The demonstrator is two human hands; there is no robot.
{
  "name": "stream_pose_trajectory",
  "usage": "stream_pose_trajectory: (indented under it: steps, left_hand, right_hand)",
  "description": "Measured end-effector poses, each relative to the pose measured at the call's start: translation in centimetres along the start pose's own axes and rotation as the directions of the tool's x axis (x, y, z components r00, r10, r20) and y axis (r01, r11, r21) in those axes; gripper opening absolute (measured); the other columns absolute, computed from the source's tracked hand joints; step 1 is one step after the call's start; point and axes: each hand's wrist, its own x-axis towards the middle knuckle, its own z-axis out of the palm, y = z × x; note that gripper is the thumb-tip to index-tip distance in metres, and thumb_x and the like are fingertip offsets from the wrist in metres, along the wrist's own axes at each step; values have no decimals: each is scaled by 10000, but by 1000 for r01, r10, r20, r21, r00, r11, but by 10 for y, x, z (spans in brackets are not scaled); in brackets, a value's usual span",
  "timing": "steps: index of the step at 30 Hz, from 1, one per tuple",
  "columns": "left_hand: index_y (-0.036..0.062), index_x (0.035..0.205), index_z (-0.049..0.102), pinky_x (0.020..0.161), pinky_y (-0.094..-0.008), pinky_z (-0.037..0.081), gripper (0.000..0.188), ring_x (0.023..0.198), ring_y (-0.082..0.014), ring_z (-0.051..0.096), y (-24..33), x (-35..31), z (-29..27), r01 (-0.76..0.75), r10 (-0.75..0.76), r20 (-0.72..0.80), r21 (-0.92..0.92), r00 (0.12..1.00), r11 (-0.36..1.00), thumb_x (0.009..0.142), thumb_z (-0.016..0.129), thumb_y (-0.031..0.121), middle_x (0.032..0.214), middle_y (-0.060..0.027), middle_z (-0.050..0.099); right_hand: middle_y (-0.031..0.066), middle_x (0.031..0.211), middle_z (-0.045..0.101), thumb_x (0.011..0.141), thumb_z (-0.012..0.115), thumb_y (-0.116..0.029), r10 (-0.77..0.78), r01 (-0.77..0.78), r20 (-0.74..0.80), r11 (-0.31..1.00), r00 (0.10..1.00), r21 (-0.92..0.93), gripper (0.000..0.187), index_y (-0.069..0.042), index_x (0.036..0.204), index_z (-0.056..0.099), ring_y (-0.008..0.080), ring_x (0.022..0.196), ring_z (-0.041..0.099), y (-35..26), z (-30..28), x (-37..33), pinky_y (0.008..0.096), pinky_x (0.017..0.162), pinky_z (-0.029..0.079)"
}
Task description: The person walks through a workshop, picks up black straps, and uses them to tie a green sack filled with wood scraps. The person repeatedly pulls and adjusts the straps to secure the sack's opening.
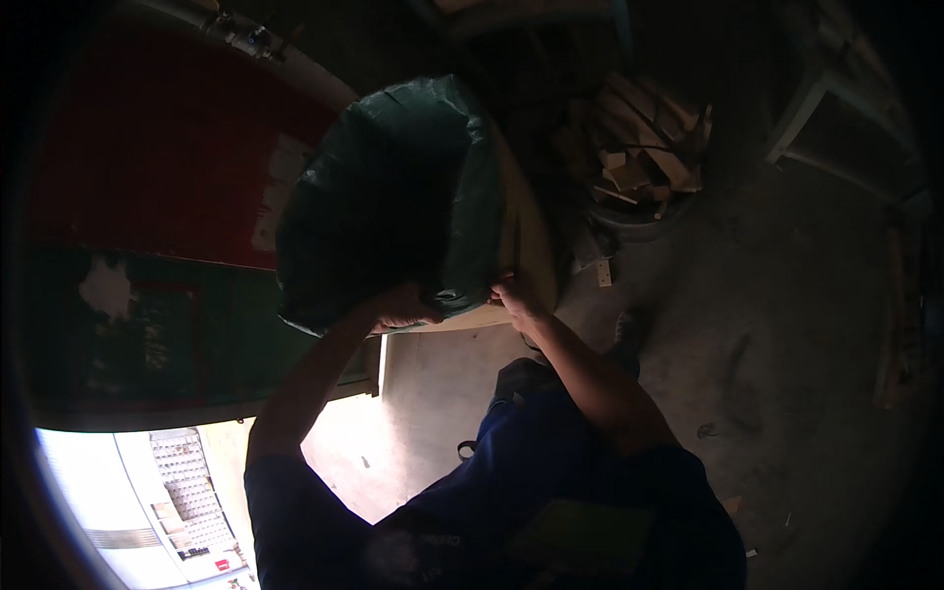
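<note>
A large green plastic bag (388, 133) lines a tall tan bin (524, 231), its edge folded outward over the rim. The inside of the bag is too dark to make out. At the near rim my left hand (401, 308) is closed on the bag's edge, partly lost in shadow. A little to its right, my right hand (518, 300) is closed with bent fingers, pinching the bag where it meets the bin's outer side.
Left of the bin stands a red and green painted panel (147, 226), with bright daylight below it. Beyond the bin to the right, a round container (629, 224) holds scrap wood pieces (644, 138). A metal frame (801, 118) stands farther right on the concrete floor (787, 324).
</note>
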Motion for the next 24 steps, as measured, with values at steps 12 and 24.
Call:
stream_pose_trajectory:
  steps: [12,24]
  left_hand:
    - [-12,1379,578,1058,-423,406,695,1222,-262,552,21,32,-7,-63,38,287,78,957,995,801,858,254,1313,-167,636]
    - [-13,1239,685,937,-400,491,536,1040,-249,633,7,13,-11,-237,192,238,179,952,955,824,840,288,1158,-135,703]
  right_hand:
    - [60,802,611,873,647,-104,-464,404,-459,886,758,-229,140,-16,972,602,141,656,580,18,-1,-3,312,603,475]
    - [28,950,646,928,689,-8,-704,615,-262,707,660,-350,184,-31,1078,585,82,844,613,68,82,-63,266,696,526]
